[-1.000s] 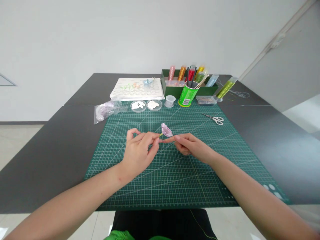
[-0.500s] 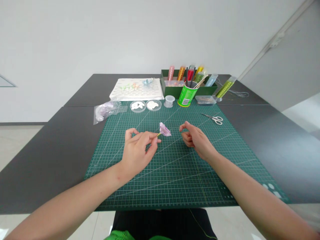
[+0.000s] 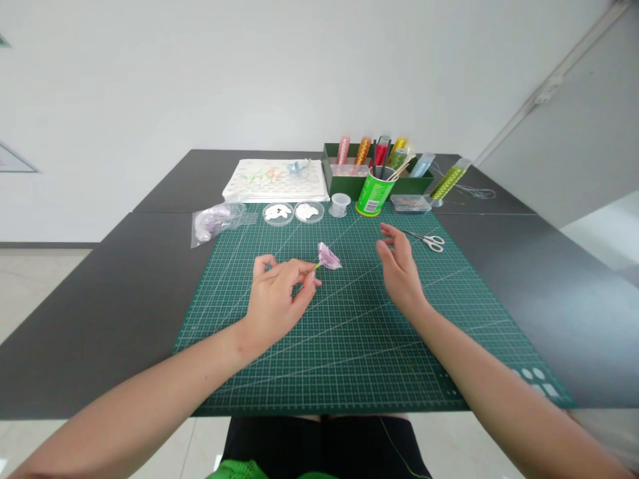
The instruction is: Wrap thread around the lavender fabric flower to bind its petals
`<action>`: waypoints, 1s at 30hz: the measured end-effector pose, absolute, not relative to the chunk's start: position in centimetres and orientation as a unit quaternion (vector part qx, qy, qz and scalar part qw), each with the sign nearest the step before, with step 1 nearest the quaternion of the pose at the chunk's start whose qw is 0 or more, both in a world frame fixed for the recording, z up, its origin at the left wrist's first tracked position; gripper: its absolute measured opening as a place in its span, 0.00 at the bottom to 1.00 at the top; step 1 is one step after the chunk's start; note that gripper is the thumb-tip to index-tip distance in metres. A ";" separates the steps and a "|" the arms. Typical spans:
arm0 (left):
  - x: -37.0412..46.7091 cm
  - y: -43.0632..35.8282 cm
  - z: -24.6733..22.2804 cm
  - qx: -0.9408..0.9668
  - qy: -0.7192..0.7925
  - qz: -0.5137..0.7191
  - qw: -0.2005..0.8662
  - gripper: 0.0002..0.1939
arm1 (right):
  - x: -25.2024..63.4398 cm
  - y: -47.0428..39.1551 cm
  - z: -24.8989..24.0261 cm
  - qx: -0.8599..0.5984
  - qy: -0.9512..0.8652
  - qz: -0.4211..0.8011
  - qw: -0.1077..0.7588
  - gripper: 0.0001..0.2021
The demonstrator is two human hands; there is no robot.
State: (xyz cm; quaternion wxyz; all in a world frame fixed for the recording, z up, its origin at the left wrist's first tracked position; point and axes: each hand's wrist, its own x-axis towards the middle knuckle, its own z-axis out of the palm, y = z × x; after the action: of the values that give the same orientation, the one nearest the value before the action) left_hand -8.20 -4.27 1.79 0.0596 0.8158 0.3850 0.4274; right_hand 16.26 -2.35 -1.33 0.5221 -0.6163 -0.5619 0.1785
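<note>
A small light-purple artificial flower (image 3: 329,257) with a short yellow-green stem is pinched by my left hand (image 3: 279,289) between thumb and forefinger. Its petals point away to the right of the fingertips, above the green cutting mat (image 3: 319,359). To the right of the flower, my right hand (image 3: 400,269) holds nothing, its fingers apart and loosely bent. Just beyond that hand lies a pair of white-handled scissors (image 3: 433,243) on the mat.
Along the mat's far edge stand two dishes of white pieces (image 3: 278,213), a clear spool (image 3: 340,205), a green can (image 3: 374,193) with sticks, and a dark green box (image 3: 344,187) with colored tubes. A plastic bag (image 3: 213,223) and white sheets (image 3: 279,189) lie left.
My right hand has uncurled its fingers and moved slightly right and away from me, toward the scissors. The left hand still pinches the flower in nearly the same place. The view has shifted slightly.
</note>
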 end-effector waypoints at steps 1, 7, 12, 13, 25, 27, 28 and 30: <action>-8.2 -4.2 1.8 0.816 0.385 0.426 0.065 0.04 | 15.9 -2.7 -1.2 -0.600 -0.567 0.195 0.530 0.23; -8.1 -4.1 1.5 0.822 0.384 0.413 0.079 0.05 | 13.1 -4.9 -0.7 -0.442 -0.551 0.484 0.517 0.24; -7.7 -4.2 1.2 0.829 0.381 0.402 0.075 0.04 | 11.4 -5.5 -0.1 -0.303 -0.386 0.739 0.461 0.18; -7.7 -4.3 1.2 0.829 0.384 0.400 0.070 0.04 | 11.2 -5.6 0.1 -0.285 -0.361 0.759 0.460 0.17; -7.2 -4.6 1.1 0.827 0.397 0.391 0.076 0.04 | 10.5 -6.4 1.4 -0.335 -0.340 0.726 0.495 0.16; -7.1 -4.6 1.1 0.825 0.399 0.391 0.082 0.05 | 10.4 -6.4 1.2 -0.349 -0.328 0.723 0.498 0.16; -7.1 -4.6 1.1 0.824 0.399 0.392 0.086 0.04 | 10.3 -6.3 1.0 -0.354 -0.326 0.725 0.492 0.15; -7.0 -4.7 1.2 0.823 0.397 0.397 0.090 0.04 | 10.2 -6.2 0.8 -0.362 -0.319 0.732 0.481 0.15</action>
State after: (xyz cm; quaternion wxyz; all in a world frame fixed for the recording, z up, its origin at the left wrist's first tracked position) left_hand -6.96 -4.74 1.17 0.0901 0.8227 0.3972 0.3966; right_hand 10.21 -6.15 0.76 0.4807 -0.3618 -0.3188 0.7323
